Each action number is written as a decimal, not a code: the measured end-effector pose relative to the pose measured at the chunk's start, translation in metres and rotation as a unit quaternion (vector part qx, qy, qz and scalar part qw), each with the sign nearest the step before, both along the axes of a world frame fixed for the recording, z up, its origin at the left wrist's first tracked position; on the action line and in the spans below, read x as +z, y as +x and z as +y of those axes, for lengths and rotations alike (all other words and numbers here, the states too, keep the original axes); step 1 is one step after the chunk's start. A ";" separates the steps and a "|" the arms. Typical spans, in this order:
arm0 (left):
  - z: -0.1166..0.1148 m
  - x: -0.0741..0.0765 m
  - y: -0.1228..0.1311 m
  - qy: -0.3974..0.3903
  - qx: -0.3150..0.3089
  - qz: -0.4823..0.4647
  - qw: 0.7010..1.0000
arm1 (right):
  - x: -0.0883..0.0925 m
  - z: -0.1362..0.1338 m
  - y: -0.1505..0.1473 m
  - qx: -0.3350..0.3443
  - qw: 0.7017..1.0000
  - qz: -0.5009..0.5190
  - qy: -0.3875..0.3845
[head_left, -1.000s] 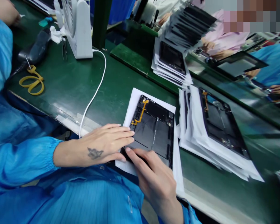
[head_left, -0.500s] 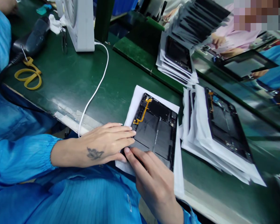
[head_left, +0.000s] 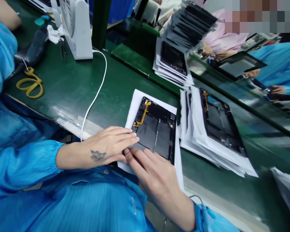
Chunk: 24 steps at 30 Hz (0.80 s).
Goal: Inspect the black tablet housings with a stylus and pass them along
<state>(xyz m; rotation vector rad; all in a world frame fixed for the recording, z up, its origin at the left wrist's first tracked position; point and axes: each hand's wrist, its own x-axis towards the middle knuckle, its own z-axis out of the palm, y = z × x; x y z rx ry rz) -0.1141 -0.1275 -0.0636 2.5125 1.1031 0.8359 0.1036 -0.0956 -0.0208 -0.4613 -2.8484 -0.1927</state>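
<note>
left hand (head_left: 106, 148): flat and unclenched, fingers extended, tips on the lower edge of the tablet housing (head_left: 154, 129) (a tattoo (head_left: 98, 155) sits on its back) | right hand (head_left: 157, 180): open, fingers laid over that same edge, just beside the left | housing: interior up on a white paper sheet (head_left: 135, 106), on the green workbench (head_left: 62, 90)
</note>
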 end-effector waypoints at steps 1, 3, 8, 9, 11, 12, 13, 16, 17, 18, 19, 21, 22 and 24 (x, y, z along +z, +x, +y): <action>0.000 0.001 0.000 -0.003 -0.004 -0.001 1.000 | -0.001 -0.001 -0.001 -0.002 1.000 0.003 0.007; 0.001 0.002 -0.001 -0.008 -0.011 0.004 1.000 | -0.001 -0.002 -0.004 -0.002 1.000 0.004 0.019; -0.001 0.007 -0.006 -0.011 -0.008 0.019 1.000 | 0.000 0.002 0.005 -0.006 0.998 0.031 -0.053; -0.003 0.006 -0.008 -0.003 0.001 0.018 1.000 | 0.000 0.000 0.011 -0.019 0.994 0.067 -0.079; -0.008 0.004 -0.010 0.023 0.028 0.003 0.999 | -0.001 -0.009 0.023 -0.078 0.974 0.177 -0.114; -0.010 0.002 -0.011 0.043 0.041 -0.008 0.998 | -0.003 -0.015 0.028 -0.122 0.953 0.248 -0.125; -0.013 0.000 -0.011 0.065 0.048 -0.016 0.997 | -0.005 -0.022 0.032 -0.171 0.922 0.316 -0.142; -0.018 -0.003 -0.009 0.134 0.047 -0.005 0.990 | -0.011 -0.037 0.034 -0.231 0.822 0.452 -0.259; -0.018 -0.003 -0.008 0.154 0.045 0.007 0.987 | -0.014 -0.040 0.033 -0.222 0.804 0.461 -0.302; -0.019 -0.003 -0.006 0.168 0.044 0.019 0.985 | -0.017 -0.041 0.031 -0.211 0.798 0.457 -0.331; -0.019 -0.003 -0.005 0.179 0.043 0.028 0.982 | -0.020 -0.042 0.030 -0.200 0.803 0.443 -0.345; -0.019 -0.002 -0.003 0.194 0.041 0.044 0.979 | -0.028 -0.043 0.027 -0.176 0.830 0.415 -0.328; -0.019 -0.001 -0.003 0.200 0.040 0.052 0.978 | -0.033 -0.043 0.026 -0.156 0.849 0.404 -0.304; -0.019 -0.001 -0.002 0.213 0.037 0.066 0.974 | -0.042 -0.044 0.024 -0.105 0.883 0.388 -0.241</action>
